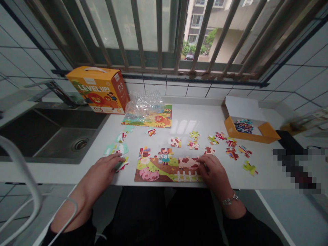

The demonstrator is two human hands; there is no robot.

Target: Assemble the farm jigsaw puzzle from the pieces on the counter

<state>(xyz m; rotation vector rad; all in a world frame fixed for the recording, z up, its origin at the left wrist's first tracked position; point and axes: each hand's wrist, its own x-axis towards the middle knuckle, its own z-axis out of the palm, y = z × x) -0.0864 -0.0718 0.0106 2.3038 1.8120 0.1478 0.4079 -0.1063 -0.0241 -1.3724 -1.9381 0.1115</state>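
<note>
A partly joined farm jigsaw puzzle (167, 169) lies near the counter's front edge, showing a pig, a farmer, a cow and a white fence. My right hand (214, 171) is at its right end, fingers bent and pressed together on a puzzle piece by the cow; the hand covers most of that piece. A brown-and-white puzzle piece (209, 150) lies just behind these fingers. My left hand (109, 165) rests left of the puzzle, its fingers stretched over loose pieces. One green-and-red puzzle piece (123, 164) touches or lies beside its fingertips; I cannot tell which.
Several loose pieces (231, 143) are scattered behind and right of the puzzle. An orange box (98, 90), clear bubble wrap (146, 102) and a lion picture sheet (164, 119) stand or lie at the back. An open box (252, 136) holds more pieces. The sink (64, 136) is left.
</note>
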